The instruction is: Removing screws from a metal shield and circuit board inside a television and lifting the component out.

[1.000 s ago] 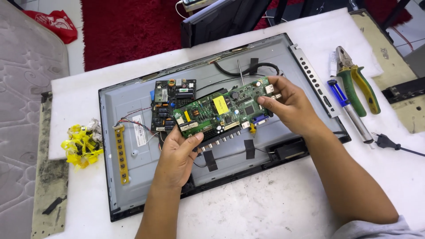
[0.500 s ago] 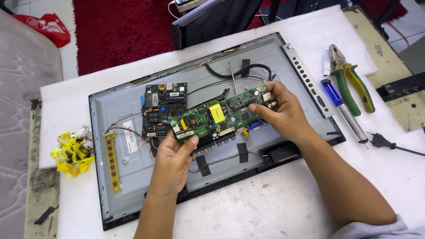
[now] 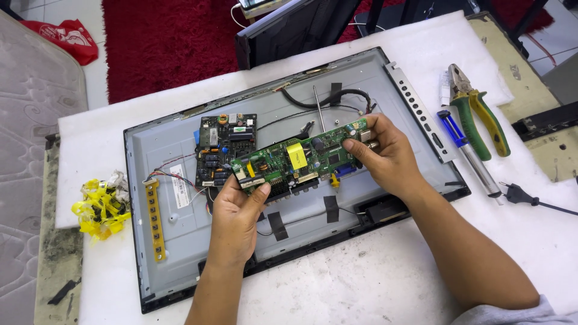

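Overhead, a person holds a green circuit board (image 3: 298,160) by its two ends above the opened back of a flat-screen TV (image 3: 180,150) lying face down on a white table (image 3: 361,283).

At far left, a tangle of yellow tape (image 3: 99,204) sits at the table's edge, well apart from the work. A narrow yellow button strip (image 3: 155,219) lies on the grey metal back, wired toward a darker power board (image 3: 223,150) that sits fixed to the panel, just beside and partly behind the green board's left end.

The left hand (image 3: 235,225) comes up from below, thumb and fingers pinched on the board's lower-left corner. The board's long axis runs left to right, rising slightly toward the right, so each hand takes one short end and neither is nearer than the other. It is lifted and tilted off the panel, not seated; whether any cable is attached to it cannot be told.

The right hand (image 3: 385,159) closes on the right end, fingers curled over the top edge by the metal connectors. Black cables (image 3: 328,99) loop on the panel above it.

Farther right, a perforated metal bracket (image 3: 421,114) runs along the TV's edge. Beyond it lie a blue-handled screwdriver (image 3: 466,150), green-and-yellow pliers (image 3: 478,111) and a black plug (image 3: 521,194).
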